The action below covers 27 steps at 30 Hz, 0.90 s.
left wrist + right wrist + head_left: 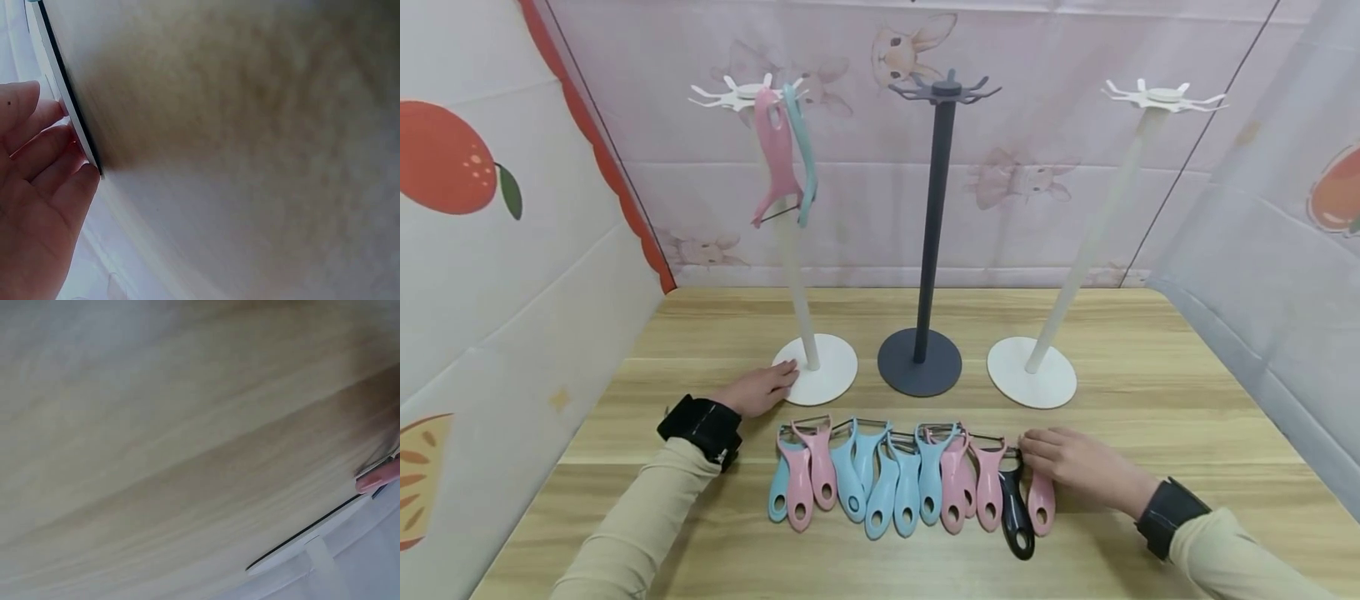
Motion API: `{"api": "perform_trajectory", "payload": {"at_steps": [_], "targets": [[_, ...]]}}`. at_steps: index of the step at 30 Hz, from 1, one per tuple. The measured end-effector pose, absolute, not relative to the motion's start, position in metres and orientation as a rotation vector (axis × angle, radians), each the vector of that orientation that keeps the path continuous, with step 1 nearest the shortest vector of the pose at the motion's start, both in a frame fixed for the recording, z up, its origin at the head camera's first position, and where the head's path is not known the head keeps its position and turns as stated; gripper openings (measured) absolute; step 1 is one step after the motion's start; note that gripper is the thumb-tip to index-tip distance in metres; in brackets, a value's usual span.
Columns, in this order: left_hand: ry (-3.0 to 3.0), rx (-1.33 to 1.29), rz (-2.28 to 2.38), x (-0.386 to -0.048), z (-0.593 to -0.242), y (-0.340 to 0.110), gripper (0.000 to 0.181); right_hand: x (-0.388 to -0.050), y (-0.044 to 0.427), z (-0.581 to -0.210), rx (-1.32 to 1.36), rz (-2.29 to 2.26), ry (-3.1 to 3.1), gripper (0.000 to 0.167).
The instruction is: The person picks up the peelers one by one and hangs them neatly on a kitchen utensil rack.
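My left hand (pixel 762 389) rests at the left edge of the round base (pixel 835 389) of the left white stand, fingers fairly straight; the left wrist view shows fingertips (pixel 87 178) at its rim. From that stand's top hooks hang a pink peeler (pixel 778 150) and a light blue peeler (pixel 807 158). At the right end of the peeler row my right hand (pixel 1071 461) holds the head of a pink peeler (pixel 1042 504), its handle toward me. Beside it lies a black peeler (pixel 1017 517). In the right wrist view only a fingertip (pixel 370 482) shows.
Several light blue peelers (pixel 883 496) and pink peelers (pixel 988 492) lie side by side, some overlapping, on the wooden table (pixel 700 533). A dark grey stand (pixel 934 217) and another white stand (pixel 1075 258) stand behind them. A printed cloth (pixel 865 217) hangs at the back.
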<state>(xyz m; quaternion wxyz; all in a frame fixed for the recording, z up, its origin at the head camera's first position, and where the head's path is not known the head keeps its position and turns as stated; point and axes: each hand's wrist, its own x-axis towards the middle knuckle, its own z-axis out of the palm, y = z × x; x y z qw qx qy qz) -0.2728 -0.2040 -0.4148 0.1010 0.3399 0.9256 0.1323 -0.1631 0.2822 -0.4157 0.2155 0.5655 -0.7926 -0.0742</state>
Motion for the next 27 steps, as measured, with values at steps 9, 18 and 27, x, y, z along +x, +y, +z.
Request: {"api": "perform_trajectory", "payload": {"at_steps": [9,18,27], "targets": [[2.731,1.015,0.393,-0.274,-0.415,-0.204,0.040,-0.167,0.287,-0.383,1.543,-0.160,-2.129,0.055],[2.728,0.985,0.412,-0.275,-0.418,-0.207,0.041,-0.196,0.233,-0.344,1.279,0.504,-2.281,0.051],[2.722,0.970,0.418,-0.272,-0.414,-0.205,0.040,-0.238,0.145,-0.280,1.157,1.069,-2.160,0.022]]}}
